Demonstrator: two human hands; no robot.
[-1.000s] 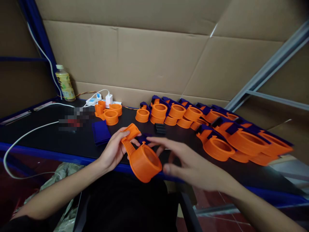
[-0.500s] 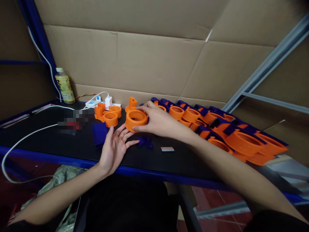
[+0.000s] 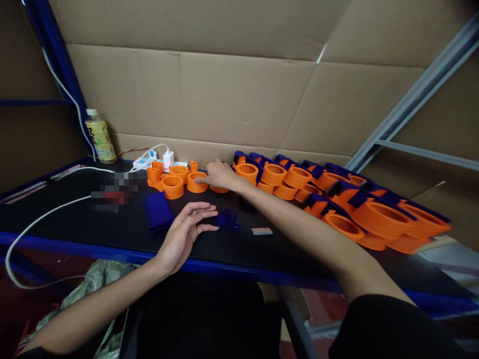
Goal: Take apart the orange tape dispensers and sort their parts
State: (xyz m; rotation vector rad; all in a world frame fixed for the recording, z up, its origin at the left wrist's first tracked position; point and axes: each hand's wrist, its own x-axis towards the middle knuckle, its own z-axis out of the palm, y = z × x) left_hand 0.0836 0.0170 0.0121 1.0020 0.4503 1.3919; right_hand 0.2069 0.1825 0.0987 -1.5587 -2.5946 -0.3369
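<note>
My right hand (image 3: 220, 175) reaches to the back of the black table, its thumb against an orange ring-shaped part (image 3: 195, 185) and its other fingers bent behind. A second orange ring (image 3: 219, 190) shows partly beneath that hand. My left hand (image 3: 185, 234) is open above the front of the table, palm turned right, holding nothing. Its fingertips are close to small dark-blue pieces (image 3: 227, 219); whether they touch, I cannot tell. Left of it lies a flat blue piece (image 3: 157, 211). More orange ring parts (image 3: 172, 187) stand just behind that piece.
Rows of orange-and-blue assemblies (image 3: 297, 177) fill the table's right side. A small pale strip (image 3: 262, 231) lies in front of them. At the back left are a white power strip (image 3: 144, 162) with a charger (image 3: 168, 159), cables and a yellow-labelled bottle (image 3: 101, 138). Cardboard lines the back.
My right hand has moved the orange ring part back and slightly left, lowering it to the table among the others. My left hand has turned and drawn away from it, fingers closer together.
</note>
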